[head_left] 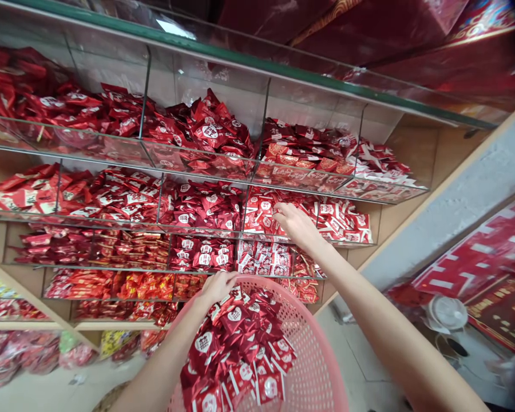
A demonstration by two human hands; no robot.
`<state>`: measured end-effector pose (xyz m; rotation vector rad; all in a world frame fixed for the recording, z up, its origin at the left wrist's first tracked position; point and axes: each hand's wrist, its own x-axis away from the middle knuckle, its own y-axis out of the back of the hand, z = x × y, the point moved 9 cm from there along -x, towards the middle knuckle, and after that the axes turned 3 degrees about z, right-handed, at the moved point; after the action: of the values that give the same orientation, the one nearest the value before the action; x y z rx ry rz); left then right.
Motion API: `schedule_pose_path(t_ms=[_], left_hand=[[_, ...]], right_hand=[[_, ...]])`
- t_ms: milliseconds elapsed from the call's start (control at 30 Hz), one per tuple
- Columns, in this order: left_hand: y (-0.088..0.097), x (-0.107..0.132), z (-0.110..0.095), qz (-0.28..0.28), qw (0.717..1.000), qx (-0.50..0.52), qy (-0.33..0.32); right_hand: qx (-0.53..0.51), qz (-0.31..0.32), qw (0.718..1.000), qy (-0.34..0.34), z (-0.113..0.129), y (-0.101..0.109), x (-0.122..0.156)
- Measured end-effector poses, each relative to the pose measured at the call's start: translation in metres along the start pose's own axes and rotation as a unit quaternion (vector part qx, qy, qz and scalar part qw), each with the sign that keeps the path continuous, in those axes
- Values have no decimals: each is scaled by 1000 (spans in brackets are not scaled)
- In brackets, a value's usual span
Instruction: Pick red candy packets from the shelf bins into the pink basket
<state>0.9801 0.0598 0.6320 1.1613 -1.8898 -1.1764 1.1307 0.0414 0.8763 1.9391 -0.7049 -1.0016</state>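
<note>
My left hand [218,288] is curled over the rim of a pink perforated plastic basket [309,343], which stands close in front of me. The basket holds a heap of shiny red packets [236,349] with white heart-shaped labels. My right hand [296,224] reaches out over the basket to a glass-sided shelf bin, resting on red-and-white packets [321,214]. Its fingertips sit among the packets, so I cannot see whether they hold one.
Tiers of glass-divided bins [197,149] full of red packets rise ahead, with a green-edged glass top above. Lower bins hold red and gold packets. A grey pillar [455,200] stands to the right, near red banners and a white fan [446,313].
</note>
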Motion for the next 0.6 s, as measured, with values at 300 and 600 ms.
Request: schedule_pose_path(t_ms=[300,600], left_hand=[[1,1,-1,10,1000,9,13],[-3,0,-2,25,1000,14,7]], right_hand=[[-322,-149,924,-139,-29,26,40],[-678,49,710,-186,59,-68,96]])
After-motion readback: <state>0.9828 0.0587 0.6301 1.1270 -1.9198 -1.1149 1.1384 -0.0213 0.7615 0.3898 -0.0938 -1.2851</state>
